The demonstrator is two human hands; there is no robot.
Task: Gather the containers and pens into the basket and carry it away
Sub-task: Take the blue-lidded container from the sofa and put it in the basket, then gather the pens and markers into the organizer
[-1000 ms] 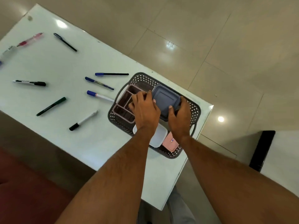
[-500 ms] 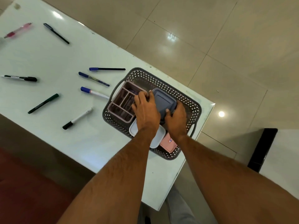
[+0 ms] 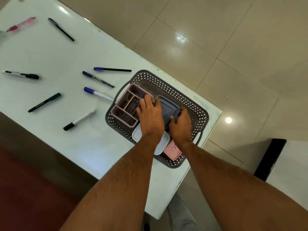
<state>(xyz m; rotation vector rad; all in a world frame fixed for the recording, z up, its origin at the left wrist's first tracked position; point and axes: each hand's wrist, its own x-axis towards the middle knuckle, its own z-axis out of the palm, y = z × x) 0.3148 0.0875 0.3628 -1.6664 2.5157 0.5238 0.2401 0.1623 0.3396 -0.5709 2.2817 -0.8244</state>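
1. Head camera looks down on a white desk [image 3: 50, 52] with a grey lattice basket [image 3: 191, 104] at its right end, close to the right corner.
2. Both hands are inside the basket, gripping a grey lidded box [image 3: 168, 109]: the left hand [image 3: 150, 117] holds its left edge, the right hand [image 3: 180, 125] its near right corner.
3. A pink divided tray [image 3: 125, 105] fills the basket's left part, just beside the grey box.
4. A white container [image 3: 162, 144] and a pink box [image 3: 172, 151] lie at the basket's near side, partly hidden under the forearms.
5. Pens lie scattered on the desk left of the basket: three blue-capped pens [image 3: 98, 79] nearest it, a white marker with black cap [image 3: 79, 120], a dark green pen [image 3: 44, 102], a black-capped marker [image 3: 21, 75], a black pen [image 3: 60, 29] and a pink pen [image 3: 20, 24] toward the far left edge.
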